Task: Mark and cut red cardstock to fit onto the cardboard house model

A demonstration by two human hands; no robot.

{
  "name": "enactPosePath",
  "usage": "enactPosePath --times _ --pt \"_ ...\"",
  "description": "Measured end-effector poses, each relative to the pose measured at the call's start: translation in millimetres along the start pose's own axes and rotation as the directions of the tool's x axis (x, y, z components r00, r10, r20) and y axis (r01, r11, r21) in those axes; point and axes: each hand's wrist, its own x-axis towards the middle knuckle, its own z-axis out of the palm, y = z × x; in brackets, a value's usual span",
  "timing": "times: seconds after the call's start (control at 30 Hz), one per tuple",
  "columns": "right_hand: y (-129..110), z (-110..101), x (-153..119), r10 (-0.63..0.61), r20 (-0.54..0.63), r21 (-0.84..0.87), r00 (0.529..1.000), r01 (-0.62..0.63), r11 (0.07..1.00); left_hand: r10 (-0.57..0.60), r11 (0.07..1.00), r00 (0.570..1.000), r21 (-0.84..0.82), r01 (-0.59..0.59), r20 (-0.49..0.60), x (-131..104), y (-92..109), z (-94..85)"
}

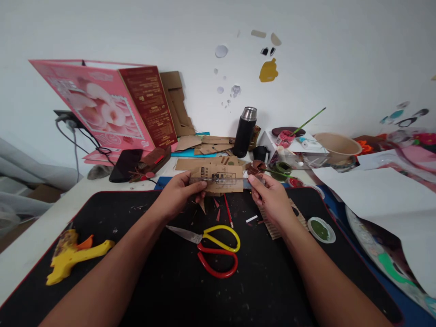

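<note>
My left hand [179,193] is closed on the left end of a small brown cardboard piece [226,186] printed with dark lettering and a frame. A clear ruler [248,183] lies across that piece, its left part also under my left thumb. My right hand [270,193] pinches the ruler's right end, just beyond the cardboard's edge. Below both hands, scissors [218,250] with one yellow and one red handle rest on the black mat [184,290]. A red pencil [228,211] and thin paper scraps lie close under the cardboard.
A yellow glue gun [73,256] lies at the left. Corrugated cardboard [272,225] and a dish of green paint [321,229] are by my right forearm. Behind stand a black flask [245,131], paint jars [282,170], a pink box [102,104] and a phone [126,165].
</note>
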Motion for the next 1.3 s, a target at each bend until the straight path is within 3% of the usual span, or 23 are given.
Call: enactPosePath --times 1.3 --pt "-1.1 -0.4 -1.1 -0.058 0.017 -0.041 0.998 0.059 0.997 -0.015 1.0 1.0 -0.003 0.015 -0.023 -0.3 0.1 0.0"
